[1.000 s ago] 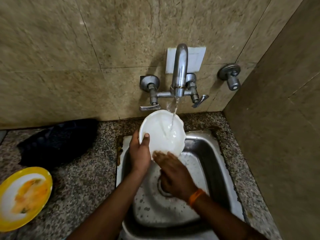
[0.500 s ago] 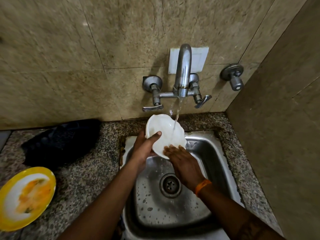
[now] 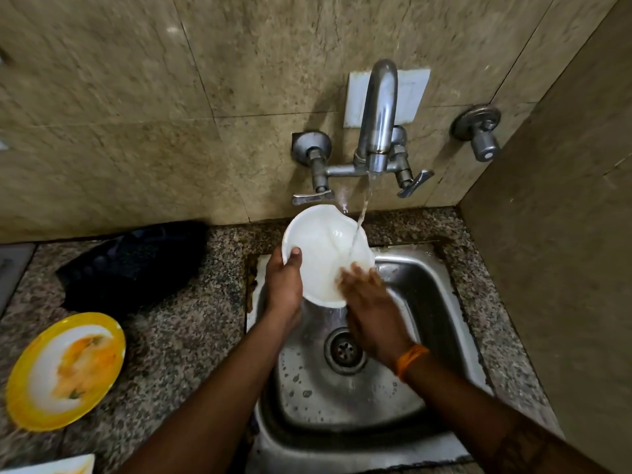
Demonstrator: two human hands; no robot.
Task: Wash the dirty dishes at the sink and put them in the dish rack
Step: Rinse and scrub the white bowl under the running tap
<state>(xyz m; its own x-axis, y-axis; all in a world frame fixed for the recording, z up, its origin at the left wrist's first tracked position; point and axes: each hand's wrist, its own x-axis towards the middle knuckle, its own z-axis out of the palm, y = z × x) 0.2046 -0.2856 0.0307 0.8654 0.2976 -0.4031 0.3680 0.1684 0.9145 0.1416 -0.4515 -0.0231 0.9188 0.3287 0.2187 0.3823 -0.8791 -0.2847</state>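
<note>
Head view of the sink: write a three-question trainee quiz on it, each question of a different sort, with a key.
1. True or false: water from the tap is running onto the white bowl.
2. Which hand holds the bowl by its rim?
A. the left hand
B. the right hand
C. neither
3. Fill in: the yellow-rimmed plate with food residue lies on the ______ to the left of the sink.

Key
1. True.
2. A. The left thumb lies over the rim; the right hand's fingers lie flat against the bowl's inside.
3. Counter.
</note>
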